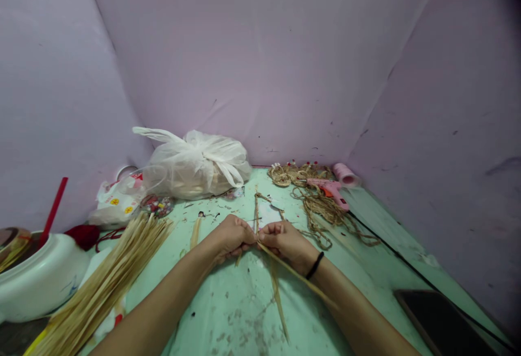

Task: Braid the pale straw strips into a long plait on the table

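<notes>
Above the middle of the table, my left hand [231,239] and my right hand [288,245] meet, fingers closed in a pinch. Both grip a twisted natural-fibre cord [256,212], whose brown length runs away from me beyond the fingertips. From my right hand one loose pale fibre strand [303,277] trails over the wrist. Another strand [279,302] hangs down toward the table's near side. My fingers hide the exact spot where the strands join. A black band [315,265] circles my right wrist.
A bundle of dry fibre strips [109,280] lies left, beside a white pot [44,280]. Behind stands a tied plastic bag [199,166]. To the right are a pink glue gun [331,189], coiled cord [321,207], a pink thread spool [345,175] and a dark phone-like slab [443,320].
</notes>
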Demonstrator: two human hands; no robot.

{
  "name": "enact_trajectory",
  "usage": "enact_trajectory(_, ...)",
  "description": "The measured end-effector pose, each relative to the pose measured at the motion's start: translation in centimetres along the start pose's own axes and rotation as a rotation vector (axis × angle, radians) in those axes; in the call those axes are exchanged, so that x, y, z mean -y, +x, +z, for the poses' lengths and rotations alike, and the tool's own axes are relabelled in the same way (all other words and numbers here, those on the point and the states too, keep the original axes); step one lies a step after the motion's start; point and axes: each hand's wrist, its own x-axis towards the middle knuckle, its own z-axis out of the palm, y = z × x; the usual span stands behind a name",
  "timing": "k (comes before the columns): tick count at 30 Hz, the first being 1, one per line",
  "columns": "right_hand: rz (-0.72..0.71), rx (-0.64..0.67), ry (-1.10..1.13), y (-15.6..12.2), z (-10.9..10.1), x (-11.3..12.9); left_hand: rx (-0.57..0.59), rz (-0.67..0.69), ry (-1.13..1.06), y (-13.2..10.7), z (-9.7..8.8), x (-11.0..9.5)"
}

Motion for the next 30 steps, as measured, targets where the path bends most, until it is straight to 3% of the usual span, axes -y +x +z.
enact_trajectory(11,0.037,0.053,0.084,-0.1,-0.7,0.0,-0.116,0.119,0.033,0.3,0.8,0.0)
enact_trajectory(16,0.038,0.025,0.046,-0.3,-0.6,0.4,0.06,0.131,0.014,0.1,0.1,0.1)
enact_trajectory(18,0.026,0.002,0.005,-0.3,-0.7,0.5,0.075,0.085,0.003,0.0,-0.1,0.0)
enact_trajectory(24,-0.024,-0.11,-0.189,0.4,-0.5,-0.1,-0.051,0.031,-0.028,0.0,0.7,-0.1)
enact_trajectory(30,-0.176,-0.329,-0.66,-0.2,-0.1,0.3,-0.177,0.069,0.011,0.8,1.3,0.6)
